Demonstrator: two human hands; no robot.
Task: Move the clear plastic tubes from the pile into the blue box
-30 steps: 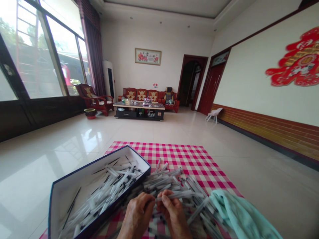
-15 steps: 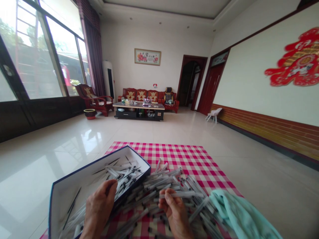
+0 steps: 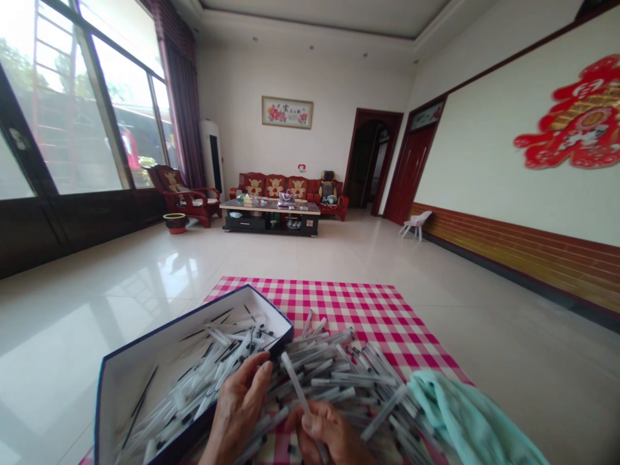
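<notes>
Right hand [image 3: 327, 431] pinching a translucent pen tube [image 3: 294, 380], the tube slanting up and leftward from thumb and fingers, left hand [image 3: 242, 394] half open, seemingly empty, by the box [image 3: 268, 309], heaped tubes [image 3: 339, 382] just beyond, checked cloth [image 3: 349, 300] farther.

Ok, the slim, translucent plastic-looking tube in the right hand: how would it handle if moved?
The slim, translucent plastic-looking tube is probably stiff: it juts straight from the right hand without sagging. Likely light, given its thin, see-through look. If laid down and pushed, its seemingly round body may roll.
</notes>
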